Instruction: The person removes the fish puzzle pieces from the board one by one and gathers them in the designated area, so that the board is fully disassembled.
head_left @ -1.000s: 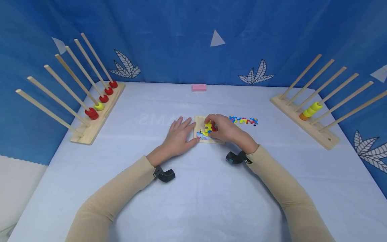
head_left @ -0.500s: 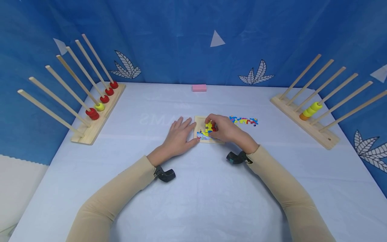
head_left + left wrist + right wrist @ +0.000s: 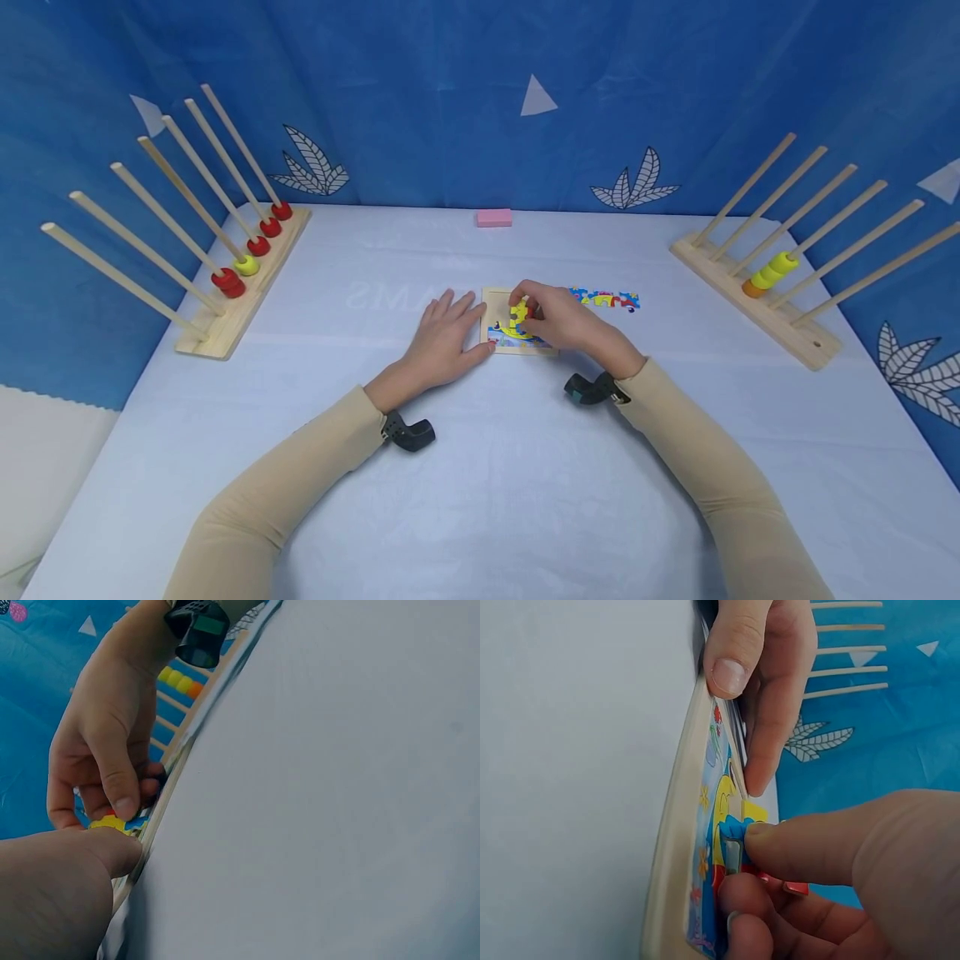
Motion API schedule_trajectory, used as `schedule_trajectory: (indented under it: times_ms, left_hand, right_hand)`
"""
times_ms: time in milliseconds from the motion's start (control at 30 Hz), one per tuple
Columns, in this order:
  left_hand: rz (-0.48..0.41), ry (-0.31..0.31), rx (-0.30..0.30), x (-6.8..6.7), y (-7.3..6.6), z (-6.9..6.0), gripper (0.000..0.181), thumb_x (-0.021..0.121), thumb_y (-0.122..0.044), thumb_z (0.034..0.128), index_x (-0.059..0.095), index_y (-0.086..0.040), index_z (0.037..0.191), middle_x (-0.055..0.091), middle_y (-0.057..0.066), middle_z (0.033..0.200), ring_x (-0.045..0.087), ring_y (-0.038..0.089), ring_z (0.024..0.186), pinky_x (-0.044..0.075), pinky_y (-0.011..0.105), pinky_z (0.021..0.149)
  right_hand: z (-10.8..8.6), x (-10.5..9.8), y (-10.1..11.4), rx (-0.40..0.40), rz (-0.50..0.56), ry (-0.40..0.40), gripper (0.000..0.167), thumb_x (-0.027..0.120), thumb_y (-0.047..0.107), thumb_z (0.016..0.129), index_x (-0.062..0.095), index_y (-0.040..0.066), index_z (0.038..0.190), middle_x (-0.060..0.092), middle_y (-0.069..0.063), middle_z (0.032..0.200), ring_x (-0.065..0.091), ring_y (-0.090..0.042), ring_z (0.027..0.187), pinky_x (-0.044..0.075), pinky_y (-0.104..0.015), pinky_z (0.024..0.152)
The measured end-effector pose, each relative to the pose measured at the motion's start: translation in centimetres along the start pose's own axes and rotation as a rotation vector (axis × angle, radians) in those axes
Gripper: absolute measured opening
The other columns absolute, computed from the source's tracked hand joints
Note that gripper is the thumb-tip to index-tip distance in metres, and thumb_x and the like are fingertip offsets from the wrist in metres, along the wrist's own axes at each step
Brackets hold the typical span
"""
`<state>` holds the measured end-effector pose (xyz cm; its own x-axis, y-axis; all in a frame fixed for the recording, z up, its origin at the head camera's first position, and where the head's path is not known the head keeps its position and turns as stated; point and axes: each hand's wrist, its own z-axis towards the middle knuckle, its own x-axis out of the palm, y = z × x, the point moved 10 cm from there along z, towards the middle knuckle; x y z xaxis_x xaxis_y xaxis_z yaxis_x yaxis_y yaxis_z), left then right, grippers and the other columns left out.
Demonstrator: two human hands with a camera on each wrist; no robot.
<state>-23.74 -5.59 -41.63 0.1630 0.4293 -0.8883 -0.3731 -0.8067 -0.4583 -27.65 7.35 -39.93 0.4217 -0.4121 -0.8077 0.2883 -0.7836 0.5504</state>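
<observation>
A small wooden puzzle tray (image 3: 517, 351) lies in the middle of the table, its lower part filled with a colourful picture. My left hand (image 3: 441, 342) rests flat at the tray's left side, fingers spread and thumb touching its lower left corner. Over the tray, my right hand (image 3: 564, 320) pinches a yellow and blue puzzle piece (image 3: 739, 828) between thumb and fingers. In the right wrist view the piece stands tilted above the picture, partly hidden by the fingers. Several loose puzzle pieces (image 3: 604, 299) lie just right of the tray.
A pink block (image 3: 494, 218) sits at the table's back edge. A wooden peg rack (image 3: 247, 287) with red and yellow beads stands at the left. Another peg rack (image 3: 806, 333), with yellow and orange beads, stands at the right. A blue curtain (image 3: 442, 125) hangs behind.
My right hand has turned and shifted very slightly, the piece still pinched, and more of the picture beneath it shows. The left hand stays in place.
</observation>
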Motion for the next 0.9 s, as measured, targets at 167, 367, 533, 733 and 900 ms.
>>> schedule_trajectory:
  times_ms: [167, 367, 533, 733, 900]
  left_hand:
    - [0.004, 0.003, -0.004, -0.1, 0.0, 0.0, 0.068, 0.06, -0.042, 0.0969, 0.047, -0.007, 0.153, 0.035, 0.018, 0.165, 0.021, 0.046, 0.156, 0.016, 0.064, 0.126]
    - [0.005, 0.001, -0.005, 0.0, 0.0, 0.0, 0.068, 0.061, -0.043, 0.0967, 0.047, -0.006, 0.153, 0.035, 0.018, 0.165, 0.021, 0.046, 0.156, 0.016, 0.064, 0.125]
    - [-0.001, 0.0, -0.002, 0.2, -0.1, 0.0, 0.069, 0.062, -0.042, 0.0968, 0.046, -0.005, 0.153, 0.035, 0.018, 0.165, 0.021, 0.046, 0.156, 0.016, 0.063, 0.126]
    - [-0.002, 0.001, -0.007, 0.3, -0.1, 0.0, 0.069, 0.061, -0.042, 0.0968, 0.045, -0.006, 0.153, 0.034, 0.017, 0.165, 0.019, 0.045, 0.157, 0.015, 0.062, 0.126]
    - [0.009, -0.002, -0.012, 0.2, 0.1, -0.1, 0.069, 0.061, -0.043, 0.097, 0.045, -0.006, 0.153, 0.033, 0.017, 0.166, 0.019, 0.044, 0.157, 0.015, 0.062, 0.126]
  right_hand:
    - [0.1, -0.3, -0.2, -0.005, 0.028, 0.007, 0.031, 0.07, 0.009, 0.095, 0.059, 0.014, 0.124, 0.065, -0.012, 0.104, 0.059, -0.025, 0.086, 0.055, -0.03, 0.075]
    - [-0.5, -1.2, -0.6, -0.041, 0.091, 0.019, 0.03, 0.068, 0.006, 0.095, 0.06, 0.01, 0.123, 0.065, -0.014, 0.104, 0.063, -0.024, 0.081, 0.058, -0.031, 0.074]
    - [-1.5, -2.7, -2.6, 0.003, 0.16, 0.007, 0.031, 0.066, 0.003, 0.095, 0.06, 0.007, 0.125, 0.061, -0.016, 0.103, 0.067, -0.021, 0.076, 0.06, -0.03, 0.071]
    - [-3.4, -4.6, -6.2, 0.06, 0.179, -0.024, 0.03, 0.066, 0.002, 0.094, 0.06, 0.004, 0.123, 0.063, -0.017, 0.098, 0.07, -0.019, 0.075, 0.06, -0.027, 0.07]
    - [-5.2, -5.8, -8.6, 0.094, 0.2, -0.04, 0.028, 0.062, 0.001, 0.097, 0.06, 0.001, 0.124, 0.066, -0.017, 0.09, 0.071, -0.019, 0.074, 0.061, -0.026, 0.067]
